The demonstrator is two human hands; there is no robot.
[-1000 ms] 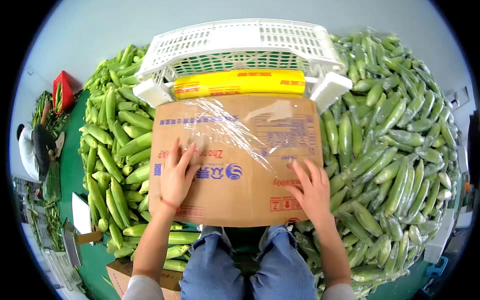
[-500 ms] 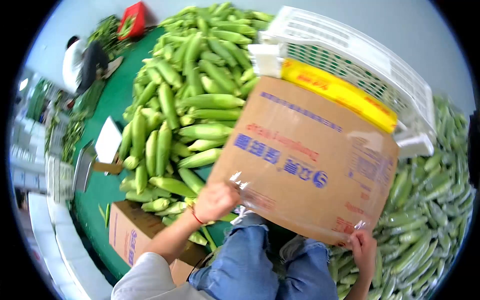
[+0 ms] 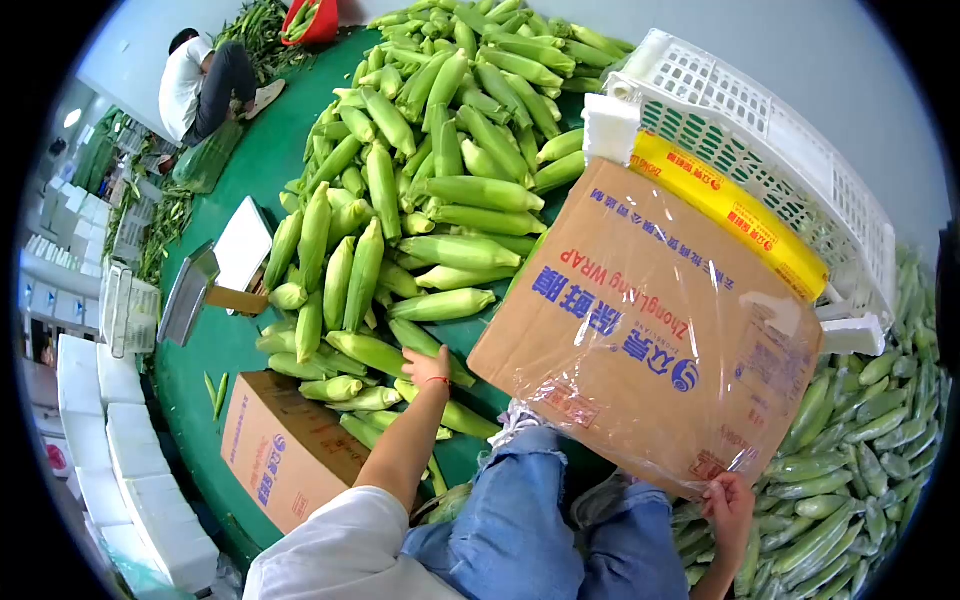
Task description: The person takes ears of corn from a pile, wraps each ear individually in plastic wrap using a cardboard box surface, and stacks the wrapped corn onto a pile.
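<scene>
A sheet of clear cling film [image 3: 640,420] lies over a cardboard box [image 3: 560,250] in front of my knees. At the box's near right corner, my right hand [image 3: 728,505] pinches the edge of the film. My left hand [image 3: 427,368] is over the near side of a heap of green-husked corn [image 3: 460,193], fingers apart, at an ear of corn [image 3: 418,338]. Whether it touches that ear I cannot tell. A yellow cling film carton [image 3: 730,210] stands along the box's far edge.
A white plastic crate [image 3: 760,130] stands behind the box. Film-wrapped corn [image 3: 840,480] is piled at right. At left are another cardboard box [image 3: 285,445], a scale [image 3: 190,290] and white foam boxes [image 3: 130,440]. A person [image 3: 205,90] sits at the far left near a red basket [image 3: 312,20].
My left hand has let go of the film at the box's near left and moved left and up to the corn. The right hand stays at the film's edge. The view has shifted.
</scene>
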